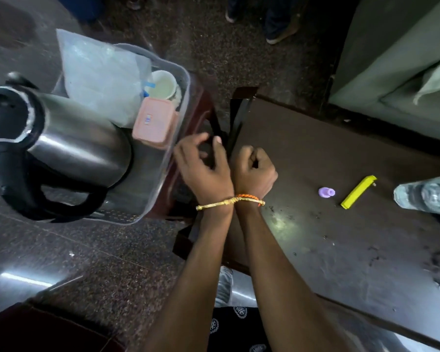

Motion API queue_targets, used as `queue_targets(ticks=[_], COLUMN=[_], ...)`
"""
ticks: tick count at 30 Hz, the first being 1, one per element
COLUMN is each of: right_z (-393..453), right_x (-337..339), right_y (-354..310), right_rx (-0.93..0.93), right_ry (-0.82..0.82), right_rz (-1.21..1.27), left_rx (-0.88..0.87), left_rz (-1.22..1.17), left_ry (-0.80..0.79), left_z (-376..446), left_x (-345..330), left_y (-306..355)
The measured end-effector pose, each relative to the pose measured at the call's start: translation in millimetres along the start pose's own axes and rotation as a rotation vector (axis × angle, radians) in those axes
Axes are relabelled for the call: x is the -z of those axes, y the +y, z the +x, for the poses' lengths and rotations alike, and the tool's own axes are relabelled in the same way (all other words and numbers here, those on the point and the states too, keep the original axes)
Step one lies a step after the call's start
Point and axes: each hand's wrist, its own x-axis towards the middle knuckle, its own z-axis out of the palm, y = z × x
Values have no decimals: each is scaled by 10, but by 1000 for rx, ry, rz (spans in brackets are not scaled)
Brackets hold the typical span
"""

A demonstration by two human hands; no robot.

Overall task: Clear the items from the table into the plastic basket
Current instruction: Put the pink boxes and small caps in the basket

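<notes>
Steel kettle (69, 138) already in plastic basket (160, 179), left of both hands. Left hand (203, 166) loosely open, empty; right hand (254, 171) curled, apparently empty. Next: reach right for purple cap (327, 192), yellow clip (358, 191).

No text is legible; the small label on the pink box (155, 125) is blurred.

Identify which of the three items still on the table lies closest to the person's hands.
The small purple cap. It lies nearer the hands than the yellow stick beside it and the clear plastic bottle at the far right edge.
</notes>
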Motion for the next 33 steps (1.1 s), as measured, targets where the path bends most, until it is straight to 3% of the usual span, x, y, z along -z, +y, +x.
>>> queue_targets(ticks=[8,13,16,19,23,26,29,33], right_z=[562,724,866,1020,1237,1394,1537,1790], right_x=[1133,1796,2027,2252,2675,3184,3854,4644], right_y=[1084,1602,1775,1915,2121,2364,2709,3195], right_rx=[-171,-218,-246,-280,-359,-477,-610,-766], right_ry=[229,319,322,328,407,575,786,1033], right_rz=[-66,-55,-31,-5,21,10,-52,-121], left_rx=[35,-102,-192,-228,-206,-178,-109,-97], left_rz=[144,219,407,502,414,258,186,163], left_ry=[-881,-1186,-1259,-1192,-1017,-965,-1092,-1384], left_z=[-1196,-1745,-1921,-2071,-2420,-2916,-3558,-4272], left_x=[-749,-1340,-1653,-1742,-1650,-1637,-1724,-1925], left_y=[-15,164,192,215,501,811,1050,1270])
